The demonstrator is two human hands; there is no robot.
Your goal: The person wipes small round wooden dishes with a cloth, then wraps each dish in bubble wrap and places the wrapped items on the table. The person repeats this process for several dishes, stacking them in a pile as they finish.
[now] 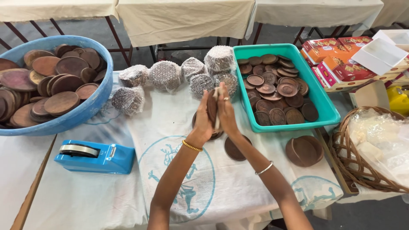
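My left hand point(203, 120) and my right hand point(227, 115) are raised together above the cloth, both pressed around a stack of brown clay discs point(211, 108) held on edge between the palms. A little pale wrap shows at the fingertips. More brown discs point(215, 133) lie on the cloth just below the hands. One flat disc point(233, 150) rests by my right wrist. Several stacks wrapped in clear film point(165, 75) sit in a row beyond the hands.
A big blue tub point(85, 111) of brown discs stands at left. A teal tray point(328, 111) of patterned discs is at right, with two discs point(304, 151) before it. A blue tape dispenser point(96, 156), red boxes point(346, 68) and a wicker basket point(353, 168) are around.
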